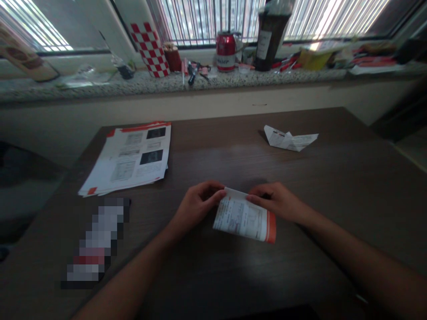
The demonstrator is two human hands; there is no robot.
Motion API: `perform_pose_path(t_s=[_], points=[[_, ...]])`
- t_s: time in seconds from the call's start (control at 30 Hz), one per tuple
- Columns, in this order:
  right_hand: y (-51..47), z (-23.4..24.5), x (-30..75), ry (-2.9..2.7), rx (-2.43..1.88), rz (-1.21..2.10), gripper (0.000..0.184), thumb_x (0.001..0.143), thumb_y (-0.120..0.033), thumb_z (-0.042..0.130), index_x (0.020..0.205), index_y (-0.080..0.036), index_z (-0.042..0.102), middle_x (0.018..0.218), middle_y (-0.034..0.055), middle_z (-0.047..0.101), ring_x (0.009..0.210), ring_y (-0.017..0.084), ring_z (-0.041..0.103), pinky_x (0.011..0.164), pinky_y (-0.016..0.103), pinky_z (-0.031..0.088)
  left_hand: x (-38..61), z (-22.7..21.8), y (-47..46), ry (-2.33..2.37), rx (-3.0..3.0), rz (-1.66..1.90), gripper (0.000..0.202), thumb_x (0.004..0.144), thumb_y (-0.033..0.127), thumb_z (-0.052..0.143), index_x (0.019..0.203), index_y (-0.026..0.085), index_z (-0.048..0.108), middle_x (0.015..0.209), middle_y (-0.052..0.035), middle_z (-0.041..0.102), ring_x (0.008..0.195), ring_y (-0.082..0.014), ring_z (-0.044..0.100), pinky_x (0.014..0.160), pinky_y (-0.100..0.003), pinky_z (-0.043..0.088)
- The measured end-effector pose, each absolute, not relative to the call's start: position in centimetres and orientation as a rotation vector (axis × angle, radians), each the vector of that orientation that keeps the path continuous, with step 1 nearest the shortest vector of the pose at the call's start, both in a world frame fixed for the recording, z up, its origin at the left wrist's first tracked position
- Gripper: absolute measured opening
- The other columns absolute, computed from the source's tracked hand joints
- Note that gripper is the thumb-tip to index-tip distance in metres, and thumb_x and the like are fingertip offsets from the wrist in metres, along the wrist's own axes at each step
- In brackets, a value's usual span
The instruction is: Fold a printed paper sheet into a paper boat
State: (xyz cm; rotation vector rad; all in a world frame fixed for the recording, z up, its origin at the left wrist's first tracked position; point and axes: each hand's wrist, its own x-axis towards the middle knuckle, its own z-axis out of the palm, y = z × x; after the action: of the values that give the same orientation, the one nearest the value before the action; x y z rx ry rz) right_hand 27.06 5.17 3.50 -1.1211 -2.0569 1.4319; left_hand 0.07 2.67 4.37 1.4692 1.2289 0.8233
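Observation:
Between my two hands is a folded sheet of printed paper (242, 218) with an orange band along its right edge. My left hand (202, 200) pinches its upper left corner, thumb on the near side. Along the top edge, further right, my right hand (271, 200) grips it the same way. A plain white strip shows at the top between both thumbs. The paper is tilted and held just over the brown table (213, 164); whether its lower edge touches the wood I cannot tell. Beyond my right hand sits a folded paper boat (290, 140).
A stack of printed sheets (133, 155) lies at the back left of the table. Nearer me is a blurred-out phone-shaped object (96, 242). On the stone windowsill (213, 82) stand a red can (226, 51), a dark bottle (271, 40) and a checkered red-and-white box (150, 49).

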Motion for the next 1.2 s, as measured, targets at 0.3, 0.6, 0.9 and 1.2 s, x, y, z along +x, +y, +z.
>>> perform_pose_path(t_s=[0.3, 0.6, 0.9, 1.2], points=[[5.0, 3.3, 26.9, -1.981, -1.115, 1.463, 0.029, 0.102, -0.046, 0.063, 0.099, -0.021, 0.078, 0.086, 0.0028, 0.077, 0.077, 0.017, 0.069, 0.064, 0.027, 0.051, -0.2, 4.2, 2.8, 1.248, 1.47, 0.787, 0.021, 0.095, 0.038, 0.071, 0.09, 0.018, 0.074, 0.084, -0.0041, 0.075, 0.073, -0.0165, 0.068, 0.065, -0.027, 0.053], [5.0, 3.5, 26.9, -1.999, -1.152, 1.382, 0.03, 0.102, -0.045, 0.061, 0.099, -0.021, 0.079, 0.085, 0.0032, 0.077, 0.076, 0.017, 0.07, 0.064, 0.028, 0.052, -0.4, 4.5, 2.8, 1.237, 1.477, 0.792, 0.024, 0.097, 0.041, 0.069, 0.093, 0.018, 0.075, 0.087, -0.005, 0.077, 0.076, -0.0174, 0.069, 0.067, -0.027, 0.053], [5.7, 3.8, 27.2, -1.974, -1.26, 1.144, 0.03, 0.101, -0.043, 0.061, 0.089, -0.022, 0.078, 0.082, 0.0027, 0.077, 0.073, 0.018, 0.07, 0.064, 0.029, 0.052, -0.7, 5.0, 3.0, 1.271, 1.564, 0.721, 0.021, 0.097, 0.038, 0.067, 0.096, 0.02, 0.077, 0.093, -0.0051, 0.079, 0.084, -0.0213, 0.073, 0.076, -0.032, 0.057], [5.5, 3.5, 27.2, -1.971, -1.251, 1.128, 0.031, 0.101, -0.045, 0.061, 0.09, -0.021, 0.078, 0.08, 0.003, 0.077, 0.071, 0.017, 0.069, 0.062, 0.029, 0.051, -0.7, 4.5, 3.1, 1.294, 1.526, 0.749, 0.02, 0.094, 0.038, 0.071, 0.088, 0.019, 0.075, 0.083, -0.0039, 0.077, 0.073, -0.0177, 0.07, 0.066, -0.028, 0.054]])
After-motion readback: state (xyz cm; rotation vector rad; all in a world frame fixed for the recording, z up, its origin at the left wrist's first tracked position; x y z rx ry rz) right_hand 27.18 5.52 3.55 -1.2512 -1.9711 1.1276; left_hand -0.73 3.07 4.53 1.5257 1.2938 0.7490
